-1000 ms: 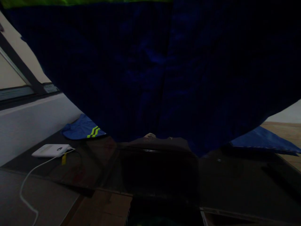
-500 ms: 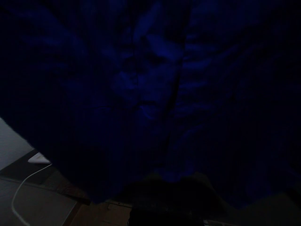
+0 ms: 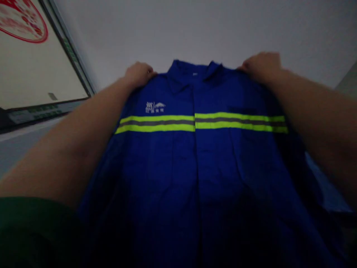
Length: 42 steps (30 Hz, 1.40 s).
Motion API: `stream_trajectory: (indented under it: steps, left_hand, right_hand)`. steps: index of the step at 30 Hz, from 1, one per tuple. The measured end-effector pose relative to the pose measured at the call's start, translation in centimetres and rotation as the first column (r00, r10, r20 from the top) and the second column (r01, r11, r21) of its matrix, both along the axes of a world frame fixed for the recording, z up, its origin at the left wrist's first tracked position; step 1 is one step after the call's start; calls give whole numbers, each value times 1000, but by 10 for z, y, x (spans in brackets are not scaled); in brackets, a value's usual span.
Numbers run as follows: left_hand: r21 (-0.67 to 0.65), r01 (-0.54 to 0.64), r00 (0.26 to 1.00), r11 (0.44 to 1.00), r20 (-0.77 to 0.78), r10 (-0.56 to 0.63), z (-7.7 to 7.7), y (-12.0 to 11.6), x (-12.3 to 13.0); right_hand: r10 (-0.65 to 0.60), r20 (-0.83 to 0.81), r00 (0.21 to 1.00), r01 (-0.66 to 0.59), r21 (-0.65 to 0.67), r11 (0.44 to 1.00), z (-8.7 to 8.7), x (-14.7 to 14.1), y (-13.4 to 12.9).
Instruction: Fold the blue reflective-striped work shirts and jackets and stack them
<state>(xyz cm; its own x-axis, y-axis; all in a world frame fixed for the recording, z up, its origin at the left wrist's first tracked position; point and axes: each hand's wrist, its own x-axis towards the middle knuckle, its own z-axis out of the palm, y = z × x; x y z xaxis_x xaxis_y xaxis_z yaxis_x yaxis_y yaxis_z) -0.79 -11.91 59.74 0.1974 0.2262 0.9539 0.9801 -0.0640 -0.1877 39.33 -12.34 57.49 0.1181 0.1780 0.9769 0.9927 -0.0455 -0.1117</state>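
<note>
A blue work jacket (image 3: 178,160) hangs spread out in front of me, its front facing me and its collar at the top. Across the chest runs a yellow-green and grey reflective band, with white lettering above it on the left side. My left hand (image 3: 139,73) is closed on the jacket's shoulder at the left. At the right, my right hand (image 3: 260,66) grips the other shoulder. Both arms are stretched up and forward. The lower part of the jacket fades into shadow.
Behind the jacket is a pale wall (image 3: 209,29). At the upper left a light panel (image 3: 36,70) in a dark frame carries a round red print. My green sleeve (image 3: 36,227) shows at the lower left.
Dark blue cloth filled most of the view before, with floor and a white cable at the lower left. Now the whole jacket front, both my hands and the wall show.
</note>
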Motion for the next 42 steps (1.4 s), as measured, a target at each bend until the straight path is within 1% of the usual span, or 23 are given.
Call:
stream_trajectory:
  steps: [1,2,3,4,6,8,9,10,11,13,16,18,20,21,23,26,30,32,34,36,38,40,42]
  left_hand:
    - [-8,12,999,1000,44,-12,-5,8,6]
    - [-45,30,995,999,96,-25,-16,23,13]
    - [-76,43,987,996,159,-30,-31,42,22]
    - [-95,54,981,994,193,-34,-51,63,32]
    - [-135,84,971,987,235,-50,-98,105,54]
    - [-183,164,960,969,257,-114,-144,138,72]
    - [-202,200,956,959,255,-145,-165,151,79]
    - [-225,233,951,946,257,-173,-182,162,83]
    - [-249,264,948,932,245,-203,-195,170,86]
    - [-305,304,947,903,203,-250,-212,178,87]
    - [-419,302,953,856,134,-271,-223,176,80]
    - [-509,277,960,815,119,-252,-229,170,74]
    - [-570,260,964,780,110,-241,-235,165,69]
    - [-575,256,965,777,104,-240,-239,164,67]
    - [-557,248,967,792,95,-236,-243,164,64]
    - [-527,237,970,816,85,-227,-243,172,62]
    - [-538,238,969,809,70,-238,-231,183,60]
    - [-541,243,966,805,58,-252,-225,184,59]
    - [-492,239,967,837,41,-252,-221,180,61]
    - [-388,228,971,893,22,-238,-219,168,66]
    - [-291,224,971,930,-16,-239,-221,147,74]
    - [-271,245,958,931,-80,-276,-230,117,80]
    - [-316,292,925,903,-146,-350,-249,78,82]
  right_hand:
    - [-30,51,998,31,-18,999,-1,-8,-4]
    - [-55,87,995,59,-44,997,-7,-15,-1]
    - [-62,91,994,68,-70,995,-18,-20,8]
    - [-71,85,994,80,-99,992,-33,-24,21]
    - [-85,77,993,97,-161,982,-72,-26,55]
    - [-77,77,994,92,-225,970,-113,-29,88]
    - [-65,82,995,83,-247,965,-131,-31,102]
    - [-48,88,995,70,-265,962,-147,-34,114]
    - [-32,95,995,57,-279,959,-161,-38,123]
    - [20,126,992,18,-298,955,-181,-46,132]
    - [141,170,975,-70,-368,927,-205,-56,124]
    - [210,158,965,-115,-466,877,-221,-59,111]
    - [237,153,959,-115,-556,823,-237,-60,98]
    - [243,166,956,-104,-582,806,-244,-60,93]
    - [241,195,951,-78,-602,795,-251,-61,87]
    - [233,197,952,-70,-600,797,-250,-63,87]
    - [229,186,955,-78,-589,804,-240,-66,95]
    - [225,180,957,-85,-571,817,-238,-68,99]
    - [221,177,959,-92,-543,835,-237,-69,101]
    - [192,180,965,-80,-494,866,-238,-72,98]
    - [148,187,971,-54,-432,900,-238,-75,91]
    - [122,201,972,-37,-380,924,-237,-79,80]
    - [134,230,964,-43,-361,931,-236,-85,66]
